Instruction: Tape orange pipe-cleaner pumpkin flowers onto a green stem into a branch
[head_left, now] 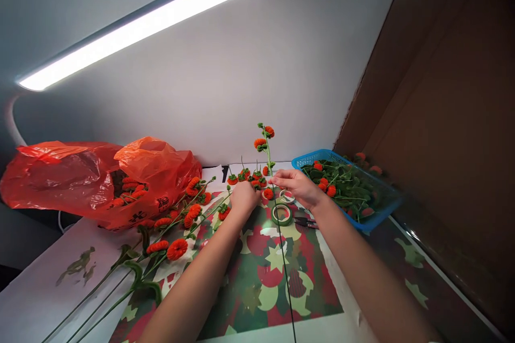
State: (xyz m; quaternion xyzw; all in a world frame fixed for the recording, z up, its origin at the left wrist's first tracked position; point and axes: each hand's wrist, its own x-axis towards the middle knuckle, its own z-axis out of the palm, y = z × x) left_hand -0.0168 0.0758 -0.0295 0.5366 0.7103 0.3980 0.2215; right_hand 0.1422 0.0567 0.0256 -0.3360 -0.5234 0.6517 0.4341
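My left hand (243, 196) is closed over small orange pumpkin-shaped pieces (246, 176) lying at the far side of the table. My right hand (296, 185) pinches a thin green stem (269, 155) that stands upright and carries two orange pumpkins (264, 138) near its top. The stem's long wire runs down toward me across the patterned mat (265, 278). A roll of green tape (282, 215) lies just below my right hand, with scissors (304, 222) beside it.
A blue basket (384, 201) of green leaves and orange pieces stands at the right. An orange plastic bag (80, 177) holding more pumpkins lies at the left. Several finished long stems (161, 246) lie left of centre. Brown cardboard (442, 118) walls the right side; a lamp bar (145, 21) hangs above.
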